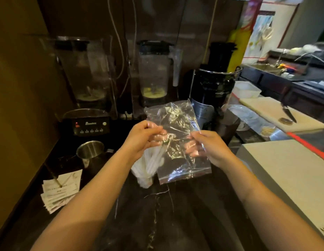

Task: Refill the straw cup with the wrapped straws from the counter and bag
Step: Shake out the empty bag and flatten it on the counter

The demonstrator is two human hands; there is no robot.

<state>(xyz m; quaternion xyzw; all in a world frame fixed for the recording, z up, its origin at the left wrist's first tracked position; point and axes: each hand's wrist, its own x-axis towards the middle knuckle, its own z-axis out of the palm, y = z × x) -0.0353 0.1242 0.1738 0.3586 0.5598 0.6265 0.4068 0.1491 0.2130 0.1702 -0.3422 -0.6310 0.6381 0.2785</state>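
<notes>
I hold a crumpled clear zip bag [177,142] up over the dark marble counter [175,214]. My left hand [141,138] pinches the bag's left side and also grips a bundle of white wrapped straws [148,167] that hangs down beside the bag. My right hand [206,145] grips the bag's right side. The bag looks see-through and flat; I cannot tell if straws are left inside. A steel cup [90,151] stands on the counter to the left of my hands.
Two blenders [88,84] [154,73] stand at the back wall, a black juicer [213,87] to their right. Paper slips on a spike [58,189] lie at the left. A cutting board with a knife [288,114] and a white box [284,171] are on the right.
</notes>
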